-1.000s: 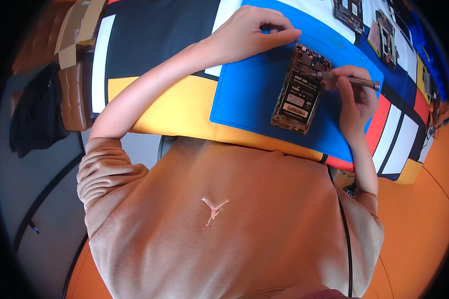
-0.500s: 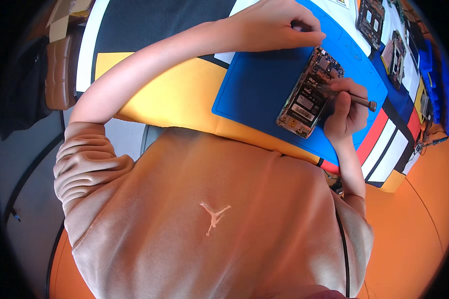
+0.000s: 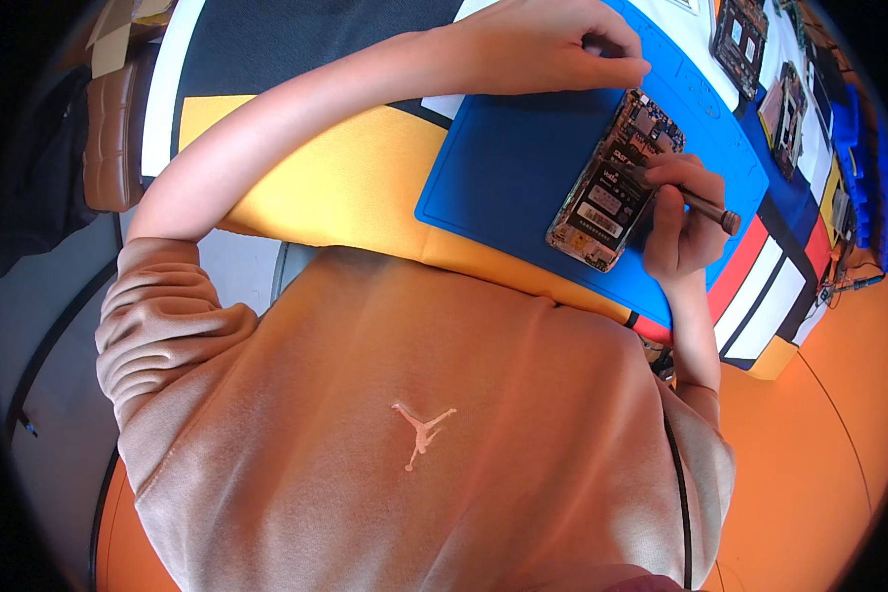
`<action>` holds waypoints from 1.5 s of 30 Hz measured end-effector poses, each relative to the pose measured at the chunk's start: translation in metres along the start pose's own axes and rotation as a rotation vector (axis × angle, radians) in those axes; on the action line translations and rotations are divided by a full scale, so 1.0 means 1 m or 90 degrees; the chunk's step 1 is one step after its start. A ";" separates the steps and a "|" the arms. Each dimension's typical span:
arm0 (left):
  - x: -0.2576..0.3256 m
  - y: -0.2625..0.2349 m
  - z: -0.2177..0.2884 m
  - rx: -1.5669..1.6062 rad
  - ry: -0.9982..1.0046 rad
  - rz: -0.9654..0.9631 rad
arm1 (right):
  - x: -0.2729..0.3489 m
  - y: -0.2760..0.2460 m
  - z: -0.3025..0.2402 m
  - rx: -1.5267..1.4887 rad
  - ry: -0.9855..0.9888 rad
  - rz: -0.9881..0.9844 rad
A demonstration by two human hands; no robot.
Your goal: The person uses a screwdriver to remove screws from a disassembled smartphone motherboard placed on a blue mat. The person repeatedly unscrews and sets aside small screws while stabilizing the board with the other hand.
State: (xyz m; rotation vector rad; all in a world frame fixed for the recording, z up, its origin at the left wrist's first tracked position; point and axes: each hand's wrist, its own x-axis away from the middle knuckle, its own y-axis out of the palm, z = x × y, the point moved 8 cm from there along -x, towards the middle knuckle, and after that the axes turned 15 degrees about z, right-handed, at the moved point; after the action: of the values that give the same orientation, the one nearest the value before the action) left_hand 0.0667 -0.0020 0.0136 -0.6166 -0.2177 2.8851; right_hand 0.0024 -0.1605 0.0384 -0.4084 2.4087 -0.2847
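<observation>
Right hand (image 3: 683, 222) grips a slim screwdriver (image 3: 696, 200), its tip down on the opened phone (image 3: 614, 181). The phone lies on the blue mat (image 3: 508, 168) on the table (image 3: 296, 187). Left hand (image 3: 553, 44) sits loosely curled, holding nothing, on the mat's far edge.

- The right hand (image 3: 683, 222) grips a thin screwdriver (image 3: 696, 200), its tip on the opened phone (image 3: 610, 187).
- The phone lies tilted on a blue mat (image 3: 503, 168).
- The left hand (image 3: 553, 44) rests curled at the mat's far edge.
- More circuit boards (image 3: 735, 30) lie on the tabletop (image 3: 306, 187) beyond.
</observation>
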 end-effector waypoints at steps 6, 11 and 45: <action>-0.001 -0.001 0.003 0.002 0.036 0.026 | -0.014 -0.005 -0.002 0.117 0.130 -0.091; -0.001 0.001 0.001 0.002 0.005 0.002 | -0.029 -0.004 -0.012 0.152 0.143 -0.113; -0.001 0.000 0.005 -0.016 0.020 0.010 | -0.063 0.024 -0.053 0.505 -0.017 -0.403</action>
State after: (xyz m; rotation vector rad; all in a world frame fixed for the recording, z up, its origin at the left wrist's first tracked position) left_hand 0.0659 -0.0025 0.0183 -0.6696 -0.2464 2.8900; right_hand 0.0086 -0.1105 0.1075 -0.7605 1.8656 -1.4269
